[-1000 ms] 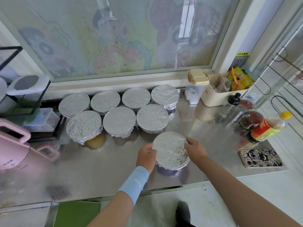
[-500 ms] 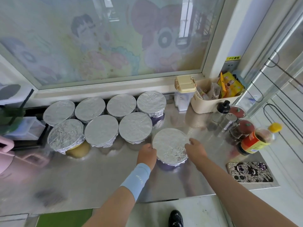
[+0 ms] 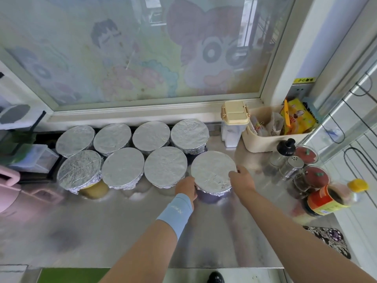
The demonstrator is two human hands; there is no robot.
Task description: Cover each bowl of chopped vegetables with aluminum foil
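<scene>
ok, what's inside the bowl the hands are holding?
Only crinkled foil shows, stretched over the bowl; its purplish wall shows below. Contents are hidden. Left hand and right hand hold its sides.

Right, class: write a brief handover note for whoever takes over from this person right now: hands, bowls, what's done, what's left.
Left hand: grips the eighth bowl's near-left side.
Right hand: holds its right rim.
Bowls: seven foil-covered bowls stand in two rows by the window; the eighth sits at the front row's right end on the steel counter.
Done: all eight visible bowls are foiled.
Left: probably just release; check the foil edge first.
</scene>
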